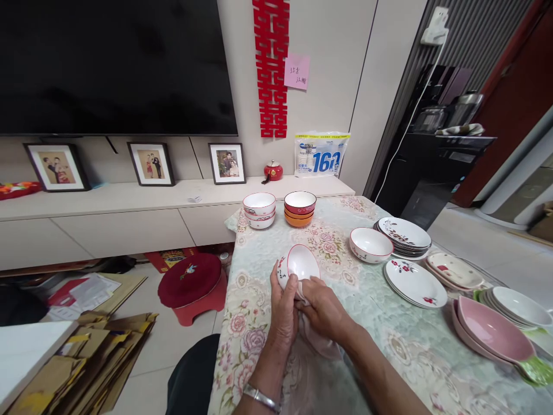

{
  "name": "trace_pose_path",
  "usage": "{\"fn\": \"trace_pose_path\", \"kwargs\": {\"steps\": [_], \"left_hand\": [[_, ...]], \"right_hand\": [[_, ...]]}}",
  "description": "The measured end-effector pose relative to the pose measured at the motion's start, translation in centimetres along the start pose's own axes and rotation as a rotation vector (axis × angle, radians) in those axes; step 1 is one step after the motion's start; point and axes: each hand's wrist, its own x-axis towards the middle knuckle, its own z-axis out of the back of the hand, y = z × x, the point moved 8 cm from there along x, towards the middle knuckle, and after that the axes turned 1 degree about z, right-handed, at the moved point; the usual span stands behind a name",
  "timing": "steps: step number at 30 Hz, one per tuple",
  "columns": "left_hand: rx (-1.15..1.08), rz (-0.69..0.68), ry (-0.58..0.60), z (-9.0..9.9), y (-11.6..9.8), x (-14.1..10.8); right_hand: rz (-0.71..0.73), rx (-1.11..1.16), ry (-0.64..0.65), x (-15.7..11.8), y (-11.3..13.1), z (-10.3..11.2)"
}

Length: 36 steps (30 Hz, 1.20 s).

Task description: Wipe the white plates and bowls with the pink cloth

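A white bowl (306, 262) with a red rim and a floral pattern is tilted up in front of me, above the table. My left hand (283, 300) grips it from the left, thumb near the rim. My right hand (322, 302) is closed on a pale pinkish cloth (317, 337) and presses it to the bowl's near side. The cloth hangs down below both hands. Part of the bowl's lower side is hidden by my fingers. A similar red-rimmed bowl (371, 245) stands upright on the table, right of my hands.
On the flowered tablecloth (254, 340) stand stacked white bowls (259, 210) and stacked red and orange bowls (299, 208) at the back. Plates (406, 233), flowered plates (415, 282) and pink leaf-shaped dishes (495, 331) are on the right. A red stool (192, 282) is left of the table.
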Motion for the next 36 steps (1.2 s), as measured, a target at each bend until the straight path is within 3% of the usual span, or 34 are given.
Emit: {"fn": "trace_pose_path", "kwargs": {"steps": [3, 6, 13, 15, 20, 25, 27, 33, 36], "left_hand": [[0.039, -0.006, 0.001, -0.1, -0.2, 0.0], [0.059, -0.027, 0.03, -0.4, -0.1, 0.0], [0.089, -0.037, 0.044, -0.3, 0.3, -0.1], [0.101, -0.036, 0.034, 0.0, 0.2, 0.0], [0.034, -0.011, 0.005, 0.3, 0.1, 0.1], [0.08, -0.033, -0.013, 0.3, 0.1, 0.2], [0.107, -0.036, -0.006, 0.3, 0.4, 0.2], [0.134, -0.058, 0.038, 0.4, 0.3, 0.2], [0.145, -0.054, 0.03, 0.5, -0.1, 0.3]], "right_hand": [[-0.018, -0.212, 0.024, -0.1, -0.8, 0.3], [-0.058, -0.275, -0.018, -0.2, -1.2, 0.8], [-0.169, 0.223, -0.156, -0.3, -1.0, 0.3], [-0.139, 0.276, -0.156, -0.2, -0.7, 0.2], [0.027, 0.003, 0.01, 0.0, 0.2, 0.1], [-0.033, -0.248, 0.004, -0.1, -0.6, 0.8], [-0.064, -0.191, -0.019, -0.1, -0.7, 0.8], [-0.12, 0.259, -0.144, -0.3, -0.4, 0.4], [-0.039, 0.246, -0.103, -0.2, 0.3, 0.3]]}}
